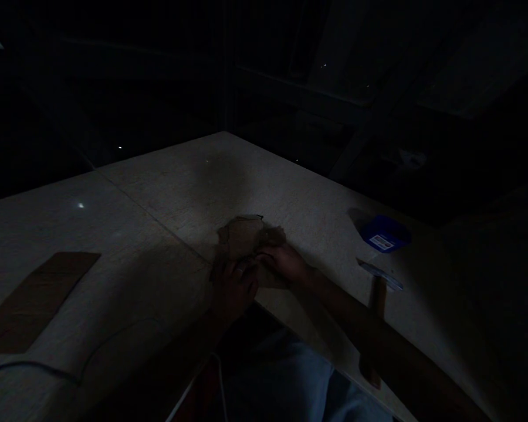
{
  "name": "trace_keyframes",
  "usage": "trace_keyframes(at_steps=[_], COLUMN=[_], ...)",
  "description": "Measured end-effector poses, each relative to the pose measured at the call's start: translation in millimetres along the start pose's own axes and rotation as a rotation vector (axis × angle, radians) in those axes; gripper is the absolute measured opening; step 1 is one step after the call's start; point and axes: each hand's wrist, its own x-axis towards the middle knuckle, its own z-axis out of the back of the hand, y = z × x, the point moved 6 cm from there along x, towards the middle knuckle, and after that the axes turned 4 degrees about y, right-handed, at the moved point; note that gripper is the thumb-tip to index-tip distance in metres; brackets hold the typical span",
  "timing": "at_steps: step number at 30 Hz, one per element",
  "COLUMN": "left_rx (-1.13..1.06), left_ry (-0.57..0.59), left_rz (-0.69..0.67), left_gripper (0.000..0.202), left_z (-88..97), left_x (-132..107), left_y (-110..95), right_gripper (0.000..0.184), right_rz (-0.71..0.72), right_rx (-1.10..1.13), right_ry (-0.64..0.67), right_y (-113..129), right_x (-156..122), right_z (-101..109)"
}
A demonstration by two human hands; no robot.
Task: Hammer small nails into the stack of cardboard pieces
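Observation:
In the dim head view, a torn, ragged-edged piece of brown cardboard (243,235) lies near the table's front edge. My left hand (232,288) rests at its near left side with the fingers curled in. From the right, my right hand (287,262) reaches over the cardboard, thumb and fingers pinched together close to the left fingertips. Whatever sits between the fingers is too dark and small to make out. A small dark bent object (259,217) shows at the cardboard's far edge.
To the right stand a blue plastic container (385,233) with a white label and a hammer (378,299), its handle partly under my right forearm. A flat cardboard strip (41,299) and a dark cable (30,364) lie left. A seam crosses the pale tabletop (281,187).

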Motion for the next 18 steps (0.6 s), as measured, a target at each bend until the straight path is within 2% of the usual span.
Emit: trace_keyframes(at_steps=[7,12,14,16,18], left_rx=[0.019,0.025,0.016,0.01,0.011], left_ry=[0.009,-0.005,-0.004,-0.013,-0.038], left_rz=[0.021,0.024,0.026,0.025,0.025], left_gripper=[0.026,0.026,0.026,0.027,0.026], left_z=[-0.6,-0.1,-1.1,-2.0,-1.9], left_x=[-0.1,-0.5,-1.3,-2.1,-2.6], left_y=[-1.0,-1.5,-0.8,-0.2,0.2], right_gripper=[0.038,0.035,0.034,0.035,0.035], right_rz=[0.06,0.162,0.231,0.238,0.107], right_rx=[-0.012,0.003,0.029,0.039,0.075], right_ry=[0.059,0.065,0.028,-0.056,-0.203], right_y=[1.4,0.0,1.1,-3.6,-21.1], right_x=[4.3,5.9,9.3,15.1,23.3], right_z=[2.9,16.7,23.2,28.8,33.9])
